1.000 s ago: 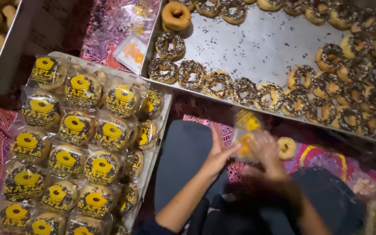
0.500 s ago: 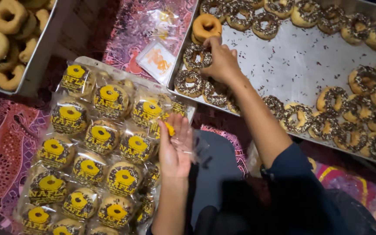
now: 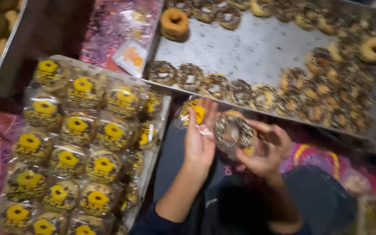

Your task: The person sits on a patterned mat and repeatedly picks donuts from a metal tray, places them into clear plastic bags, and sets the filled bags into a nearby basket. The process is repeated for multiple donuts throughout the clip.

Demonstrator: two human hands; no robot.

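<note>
Doughnut (image 3: 233, 130) mid-frame, pinched by right hand (image 3: 266, 150); left hand (image 3: 200, 135) gripping clear bag (image 3: 192, 114) by it. Better: bag mouth wide, doughnut level, sprinkles off plastic; metal tray (image 3: 257, 52) upper right

Both forearms are bare from wrist to near the elbow; the left hand (image 3: 200, 138) and the right hand (image 3: 266, 150) wear no gloves, rings or watch that can be made out; a dark navy sleeve edge shows at the left elbow, low in the view; dark blue-grey trousers cover the lap below the hands; the fingers (image 3: 192, 119) are bare.
</note>
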